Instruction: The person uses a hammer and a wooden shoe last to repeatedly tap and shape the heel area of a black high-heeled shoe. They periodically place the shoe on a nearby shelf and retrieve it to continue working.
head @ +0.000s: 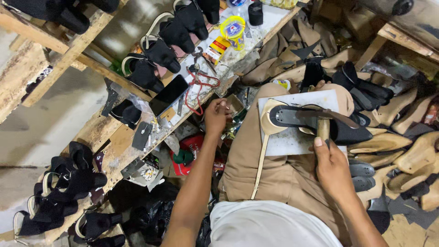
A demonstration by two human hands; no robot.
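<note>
Head view, right hand (pixel 333 168) held a hammer (pixel 323 129) by its wooden handle, over a black shoe (pixel 315 120) on a white board (pixel 292 137) on the lap, left hand (pixel 216 117) pinched something small, too tiny to tell, near the workbench (pixel 114 137) edge, beside a black phone (pixel 168 94).

the left hand (pixel 216 116) curls over something too small to make out, its fingertips hidden. the right hand (pixel 332 168) covers most of the hammer (pixel 323 128) handle. black shoes (pixel 55 11) are cut off by the top edge, and the bench clutter (pixel 228 55) blurs together.
</note>
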